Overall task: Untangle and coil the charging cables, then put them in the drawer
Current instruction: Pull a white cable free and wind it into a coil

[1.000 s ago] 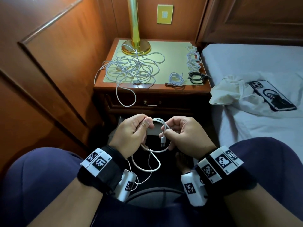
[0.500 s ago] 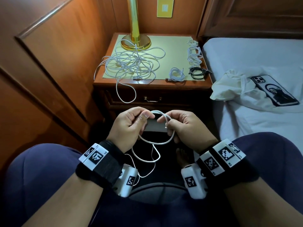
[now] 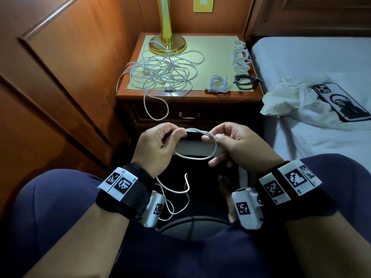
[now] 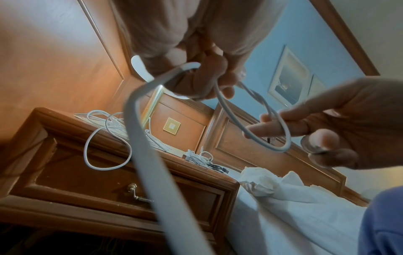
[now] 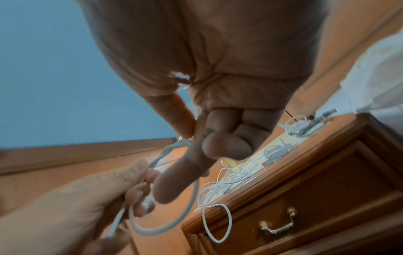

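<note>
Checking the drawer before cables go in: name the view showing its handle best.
Right wrist: the drawer handle is near, bright and unobstructed. The left wrist view shows it partly behind the blurred white cable; in the head view it is small and dim.

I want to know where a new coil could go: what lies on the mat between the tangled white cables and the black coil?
In the head view, one small white coil lies between the tangle and the black coil.

Bedroom; bed [image 3: 301, 63], nightstand [image 3: 188, 97], lamp [image 3: 167, 43]
</note>
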The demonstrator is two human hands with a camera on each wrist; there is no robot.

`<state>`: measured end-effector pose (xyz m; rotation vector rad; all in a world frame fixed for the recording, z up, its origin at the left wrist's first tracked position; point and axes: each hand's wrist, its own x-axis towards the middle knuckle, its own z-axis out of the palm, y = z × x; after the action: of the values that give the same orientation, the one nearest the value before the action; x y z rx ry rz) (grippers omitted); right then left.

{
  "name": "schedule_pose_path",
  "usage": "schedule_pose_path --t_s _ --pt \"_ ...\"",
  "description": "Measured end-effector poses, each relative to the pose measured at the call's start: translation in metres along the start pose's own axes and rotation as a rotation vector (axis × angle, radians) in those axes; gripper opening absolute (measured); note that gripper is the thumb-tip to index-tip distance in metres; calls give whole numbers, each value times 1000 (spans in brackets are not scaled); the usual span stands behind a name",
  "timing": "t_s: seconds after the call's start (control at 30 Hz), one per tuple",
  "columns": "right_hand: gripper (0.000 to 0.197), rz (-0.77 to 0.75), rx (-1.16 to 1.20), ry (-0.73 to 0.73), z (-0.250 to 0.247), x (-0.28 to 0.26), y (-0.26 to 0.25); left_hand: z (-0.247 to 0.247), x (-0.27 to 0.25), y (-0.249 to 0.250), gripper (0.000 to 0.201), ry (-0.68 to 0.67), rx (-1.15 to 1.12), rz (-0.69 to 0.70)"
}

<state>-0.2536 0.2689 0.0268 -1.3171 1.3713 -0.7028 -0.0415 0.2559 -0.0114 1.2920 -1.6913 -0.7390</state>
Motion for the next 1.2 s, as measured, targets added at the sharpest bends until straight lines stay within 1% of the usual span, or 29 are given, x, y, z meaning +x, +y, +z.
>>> schedule_pose_path --t_s 0.07,0.17,0.27,0.43,0.5,0.6,0.67,0.7,0.8,0.83,0.9,1.0,1.1,1.13,1.2 --pt "10 -19 -84 46 1 0 1 2 1 0 17 33 -11 -14" --pt "11 -41 -139 91 0 0 1 3 3 -1 20 72 -107 -88" --pt "14 -63 -183 118 -1 1 1 2 4 -1 24 59 -227 -151" --pt "18 -58 -220 163 -3 1 4 2 5 -4 19 -48 -258 -163" --pt "19 -61 -213 181 -6 1 5 0 7 -5 18 -45 -293 -175" --pt "16 -66 -211 209 -8 3 5 -3 9 -6 17 -7 -278 -137" --pt "11 -47 -211 180 -8 3 6 -2 10 -7 18 34 -248 -102" --pt "10 -27 -221 140 -7 3 6 -2 9 -8 19 53 -227 -89" --pt "18 7 -250 -4 -6 2 9 -2 8 -10 20 77 -149 -45" --pt "21 -8 -276 -13 -5 2 10 -3 7 -10 20 75 -126 -26" --pt "24 -66 -318 24 -5 2 10 -3 7 -9 20 66 -103 6" --pt "22 -85 -185 26 3 4 12 -1 5 -3 18 57 -120 25" --pt "36 -82 -91 -8 11 6 13 0 4 2 17 14 -203 26" --pt "35 -83 -71 -26 12 7 12 0 3 3 17 2 -233 18" --pt "24 -91 -10 -97 13 6 8 0 3 4 17 1 -274 5"
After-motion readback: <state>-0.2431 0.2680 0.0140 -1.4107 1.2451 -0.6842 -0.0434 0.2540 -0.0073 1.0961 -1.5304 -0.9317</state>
